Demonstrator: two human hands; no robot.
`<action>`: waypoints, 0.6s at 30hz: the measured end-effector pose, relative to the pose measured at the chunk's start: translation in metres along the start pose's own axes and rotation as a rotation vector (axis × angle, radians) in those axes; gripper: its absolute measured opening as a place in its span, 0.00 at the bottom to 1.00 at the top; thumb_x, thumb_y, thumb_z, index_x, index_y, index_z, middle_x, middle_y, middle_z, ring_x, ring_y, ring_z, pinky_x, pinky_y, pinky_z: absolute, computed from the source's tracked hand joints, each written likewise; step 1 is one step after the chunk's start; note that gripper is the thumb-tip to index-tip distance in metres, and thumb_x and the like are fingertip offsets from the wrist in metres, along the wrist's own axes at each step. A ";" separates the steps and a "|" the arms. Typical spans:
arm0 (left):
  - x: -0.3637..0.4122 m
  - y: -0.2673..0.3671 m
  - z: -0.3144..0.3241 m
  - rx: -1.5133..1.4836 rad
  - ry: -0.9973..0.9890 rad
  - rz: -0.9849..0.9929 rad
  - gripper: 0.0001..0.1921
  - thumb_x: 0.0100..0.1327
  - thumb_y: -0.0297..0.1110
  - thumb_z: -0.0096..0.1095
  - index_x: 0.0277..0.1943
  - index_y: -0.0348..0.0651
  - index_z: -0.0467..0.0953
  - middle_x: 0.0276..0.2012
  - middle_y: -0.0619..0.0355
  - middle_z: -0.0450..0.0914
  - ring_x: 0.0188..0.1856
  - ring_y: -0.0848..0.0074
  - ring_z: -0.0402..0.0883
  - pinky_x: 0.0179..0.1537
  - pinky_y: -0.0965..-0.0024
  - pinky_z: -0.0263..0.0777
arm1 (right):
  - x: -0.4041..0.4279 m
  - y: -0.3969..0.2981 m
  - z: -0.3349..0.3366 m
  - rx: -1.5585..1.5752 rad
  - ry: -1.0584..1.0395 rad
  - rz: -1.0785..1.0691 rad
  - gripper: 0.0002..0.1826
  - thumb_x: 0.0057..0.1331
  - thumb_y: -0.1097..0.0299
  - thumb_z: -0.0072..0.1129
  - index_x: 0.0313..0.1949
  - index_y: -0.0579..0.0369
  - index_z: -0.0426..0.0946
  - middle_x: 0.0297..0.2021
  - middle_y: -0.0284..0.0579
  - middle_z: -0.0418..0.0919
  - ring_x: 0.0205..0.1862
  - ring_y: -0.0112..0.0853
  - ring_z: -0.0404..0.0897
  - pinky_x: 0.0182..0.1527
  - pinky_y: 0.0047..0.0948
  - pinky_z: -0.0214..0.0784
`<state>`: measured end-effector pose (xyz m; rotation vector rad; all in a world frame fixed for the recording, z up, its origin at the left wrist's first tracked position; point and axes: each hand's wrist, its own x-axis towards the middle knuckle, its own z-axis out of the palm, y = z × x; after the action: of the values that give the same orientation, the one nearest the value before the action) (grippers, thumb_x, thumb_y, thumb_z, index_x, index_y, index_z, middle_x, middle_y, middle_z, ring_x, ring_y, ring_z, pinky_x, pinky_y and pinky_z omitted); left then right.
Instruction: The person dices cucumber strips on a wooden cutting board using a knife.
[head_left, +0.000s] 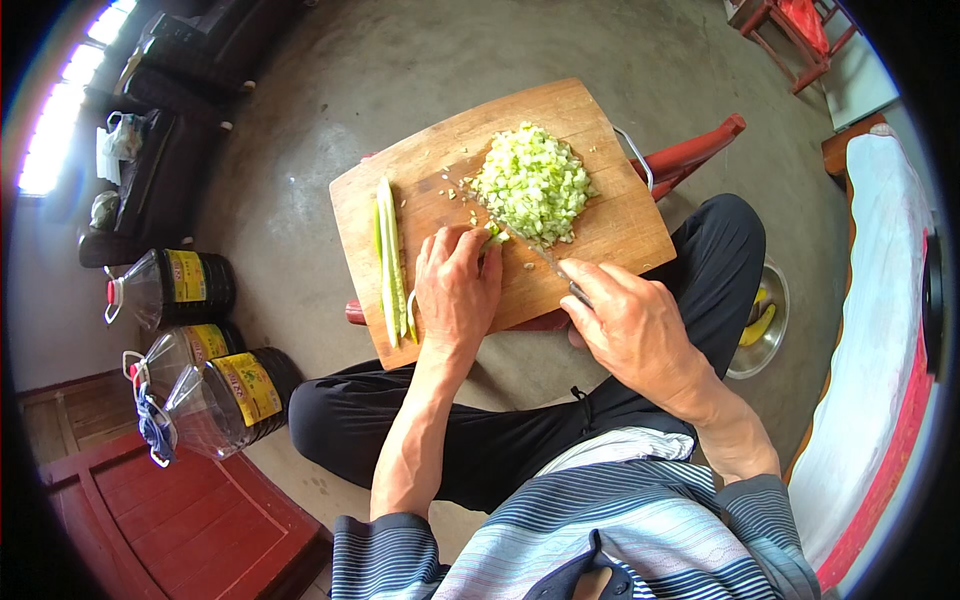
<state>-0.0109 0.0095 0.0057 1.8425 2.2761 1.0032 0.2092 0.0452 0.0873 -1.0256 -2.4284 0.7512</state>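
Observation:
A wooden cutting board (442, 165) lies before me, tilted slightly in the view. My right hand (634, 330) grips the handle of a kitchen knife (551, 262), whose blade, seen nearly edge-on, runs up-left beside a heap of finely diced green vegetable (536, 184). My left hand (457, 281) presses on the board left of the blade, fingers bent around cut vegetable pieces (495, 232) that mostly hide beneath them. Long pale-green vegetable strips (388, 262), apparently cucumber, lie along the board's left side. One thin strip runs beside my left wrist.
Red wooden legs (694, 150) show beneath the board. By my right knee, a metal bowl (780, 319) holds yellow pieces. Several large plastic jugs (247, 390) stand at left, near a red wooden panel (187, 502). A dark sofa (172, 165) is at upper left, a cloth-covered seat (874, 300) at right.

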 end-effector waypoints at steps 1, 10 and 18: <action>-0.002 -0.002 0.002 -0.032 0.022 0.046 0.09 0.64 0.27 0.75 0.46 0.39 0.86 0.46 0.49 0.86 0.50 0.51 0.85 0.54 0.51 0.80 | 0.000 -0.001 0.003 0.000 -0.001 0.001 0.20 0.73 0.68 0.70 0.60 0.61 0.81 0.38 0.55 0.85 0.37 0.54 0.89 0.39 0.48 0.84; -0.005 -0.001 0.009 -0.076 0.038 0.087 0.13 0.60 0.24 0.74 0.49 0.40 0.85 0.48 0.49 0.86 0.52 0.50 0.83 0.55 0.49 0.79 | -0.004 -0.014 0.011 -0.138 -0.052 -0.025 0.23 0.70 0.71 0.73 0.62 0.61 0.81 0.37 0.49 0.82 0.33 0.45 0.89 0.35 0.40 0.83; -0.005 0.001 0.008 -0.084 0.017 0.054 0.18 0.58 0.20 0.75 0.52 0.39 0.87 0.54 0.47 0.87 0.57 0.46 0.84 0.59 0.49 0.80 | -0.002 -0.012 0.010 -0.264 -0.049 -0.111 0.21 0.68 0.72 0.67 0.60 0.62 0.79 0.34 0.46 0.81 0.30 0.38 0.90 0.30 0.33 0.84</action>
<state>-0.0049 0.0086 -0.0014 1.8785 2.1689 1.1080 0.1991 0.0334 0.0866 -0.9647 -2.6534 0.4318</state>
